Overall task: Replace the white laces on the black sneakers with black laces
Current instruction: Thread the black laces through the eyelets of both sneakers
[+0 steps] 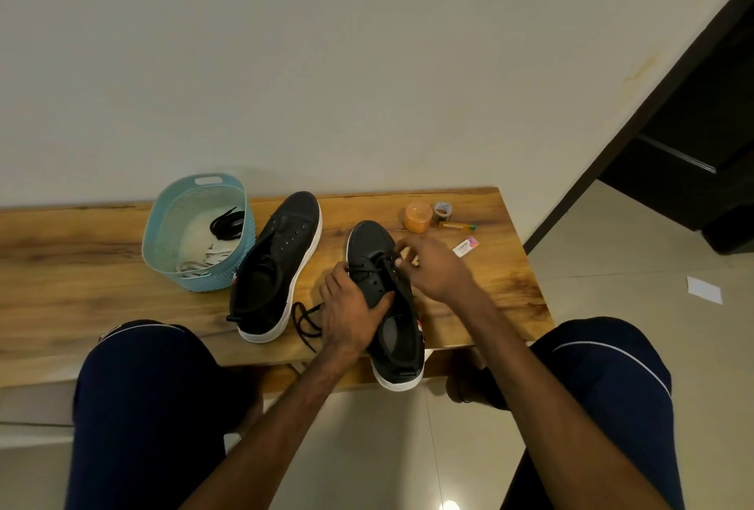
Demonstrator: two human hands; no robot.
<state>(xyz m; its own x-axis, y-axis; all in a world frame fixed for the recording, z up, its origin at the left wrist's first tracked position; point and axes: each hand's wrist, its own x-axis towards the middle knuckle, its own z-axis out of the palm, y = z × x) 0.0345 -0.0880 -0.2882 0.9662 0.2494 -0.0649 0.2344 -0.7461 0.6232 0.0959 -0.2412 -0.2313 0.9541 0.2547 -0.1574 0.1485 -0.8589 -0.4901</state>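
A: Where was the shoe being laced?

B: The right-hand sneaker (385, 305) lay at about five o'clock on the wooden bench (81, 260), toe pointing to twelve, heel hanging past the near edge. The left hand (351, 311) was clamped over its left side, thumb across the tongue.

A: And the other hand?

B: The right hand (434, 264) sat at the shoe's two o'clock, fingertips (402, 258) pinched narrowly at the upper eyelets on a black lace (369, 264). The loose end of that lace (306, 320) trailed in loops on the bench at the shoe's nine o'clock, between the two shoes.

A: The second shoe?

B: The left-hand sneaker (271, 269) rested just beside, at ten o'clock from the first, its eyelets bare.

A: Spare laces?

B: A pale blue basket (163, 240) stood touching that shoe's left side. Inside were the white laces (200, 254) in a heap and a coiled black lace in the basket (226, 224) at its one o'clock.

A: Anything else?

B: At one o'clock on the bench: an orange container (418, 216), a roll of tape (442, 211), a small tube (457, 226) and an eraser packet (466, 246).
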